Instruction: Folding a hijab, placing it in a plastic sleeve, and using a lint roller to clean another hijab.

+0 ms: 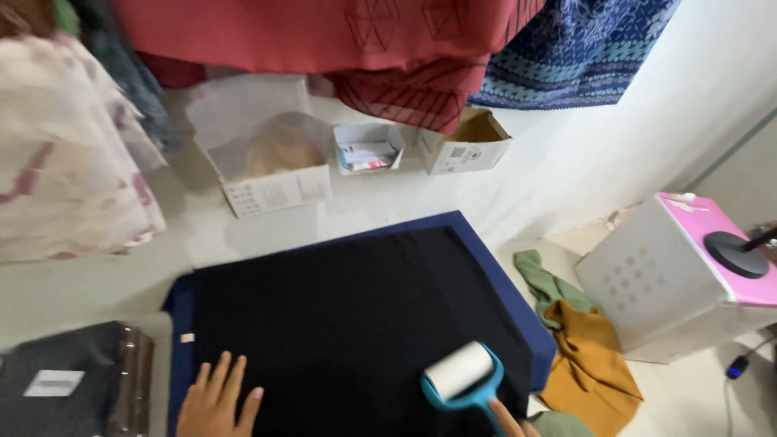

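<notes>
A lint roller [460,375] with a blue handle is gripped by the right hand [508,422] at about 5 o'clock — its white roll is pressed on the black cloth [348,324]. The left hand [217,398] is laid flat and open on the cloth at 7 o'clock. A mustard cloth [589,362] is seen at 4 o'clock.

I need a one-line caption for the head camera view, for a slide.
Left hand flat on black cloth over a blue board; right hand holds a blue-handled white lint roller.
</notes>
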